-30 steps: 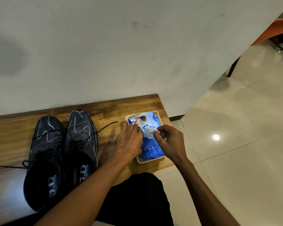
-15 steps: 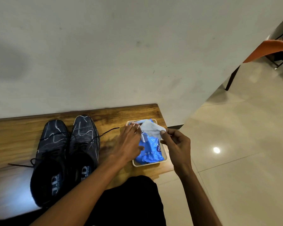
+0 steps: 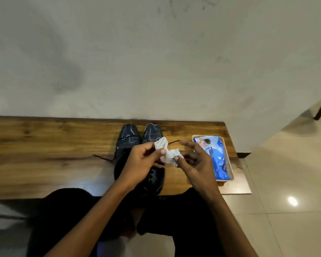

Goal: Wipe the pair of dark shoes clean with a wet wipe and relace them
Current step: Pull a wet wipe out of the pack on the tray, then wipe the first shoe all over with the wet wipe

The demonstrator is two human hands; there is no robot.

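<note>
Running along a pale grey, scuffed wall [image 3: 156,52], a long brown wooden bench [image 3: 44,154] carries the pair of dark lace-up shoes with pale streaks [image 3: 130,140], side by side, toes to the wall. Above them, a crumpled white wet wipe [image 3: 168,153] is pinched by the left hand [image 3: 143,162] between thumb and curled fingers, and by the right hand [image 3: 196,162] at its other end, remaining fingers loosely spread. At the bench's right end, a shallow cream tray [image 3: 230,175] holds a blue wipes packet [image 3: 215,156]. Glossy beige floor tiles [image 3: 285,164] extend rightward.
</note>
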